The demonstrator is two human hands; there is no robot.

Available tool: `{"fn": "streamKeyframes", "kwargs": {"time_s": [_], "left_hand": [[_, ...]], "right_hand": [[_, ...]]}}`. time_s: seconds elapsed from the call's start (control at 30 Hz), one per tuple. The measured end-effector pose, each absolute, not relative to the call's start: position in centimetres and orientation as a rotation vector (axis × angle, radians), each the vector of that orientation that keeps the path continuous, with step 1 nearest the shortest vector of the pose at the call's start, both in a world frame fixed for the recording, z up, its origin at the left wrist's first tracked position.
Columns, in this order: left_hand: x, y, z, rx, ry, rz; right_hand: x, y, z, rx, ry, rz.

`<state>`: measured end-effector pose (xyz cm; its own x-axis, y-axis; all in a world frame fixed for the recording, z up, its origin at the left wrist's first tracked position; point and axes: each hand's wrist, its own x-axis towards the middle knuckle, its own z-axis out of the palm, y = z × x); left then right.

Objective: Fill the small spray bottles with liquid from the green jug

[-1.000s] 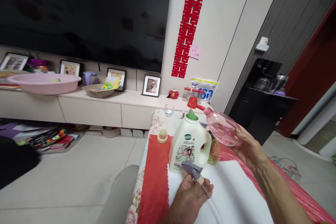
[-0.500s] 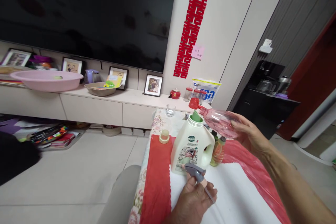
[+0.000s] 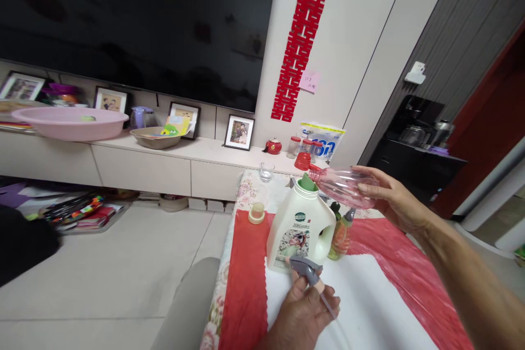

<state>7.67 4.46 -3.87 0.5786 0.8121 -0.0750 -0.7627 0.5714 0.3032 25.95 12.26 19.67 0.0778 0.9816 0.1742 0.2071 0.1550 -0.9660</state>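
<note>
My right hand [image 3: 388,194] is wrapped round a clear pink spray bottle [image 3: 342,187], tipped nearly on its side with the neck pointing left. Its mouth is at the green spout of a cream detergent jug [image 3: 301,224], which stands open and upright on the table. Whether the two touch I cannot tell. Close in front of the jug, my left hand [image 3: 301,306] holds a grey trigger sprayer head [image 3: 307,270] with its thin tube hanging down to the right. The jug's pale cap [image 3: 257,212] sits left of it on red cloth. Behind the jug's handle stands a small greenish bottle [image 3: 340,238].
A glass cup [image 3: 266,171] stands at the table's far edge. White paper [image 3: 369,295] covers part of the red cloth. Beyond lies a low cabinet [image 3: 221,180] with photo frames, a pink basin [image 3: 74,123], a red teapot [image 3: 273,146] and lidded jars.
My right hand and the pink bottle have shifted slightly left and up, and the bottle lies a little flatter. The left hand with the sprayer head stays almost still.
</note>
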Motion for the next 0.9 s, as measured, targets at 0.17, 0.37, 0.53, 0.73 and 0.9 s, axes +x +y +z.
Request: {"fn": "streamKeyframes", "kwargs": {"time_s": [0.17, 0.37, 0.53, 0.73, 0.9], "left_hand": [[7.7, 4.5, -3.9, 0.261, 0.223, 0.931], [7.9, 4.6, -4.6, 0.255, 0.206, 0.927], [8.1, 4.7, -4.7, 0.247, 0.202, 0.925], [7.9, 4.7, -4.6, 0.256, 0.2, 0.912], [7.8, 4.7, -4.5, 0.252, 0.207, 0.897]], "right_hand": [[26.0, 12.3, 20.1, -1.264, -1.392, 0.933], [25.7, 12.3, 21.0, -1.321, -1.421, 0.898], [25.4, 12.2, 21.7, -1.36, -1.431, 0.903], [25.2, 12.2, 22.4, -1.386, -1.482, 0.955], [25.0, 12.3, 22.8, -1.398, -1.513, 0.936]]}}
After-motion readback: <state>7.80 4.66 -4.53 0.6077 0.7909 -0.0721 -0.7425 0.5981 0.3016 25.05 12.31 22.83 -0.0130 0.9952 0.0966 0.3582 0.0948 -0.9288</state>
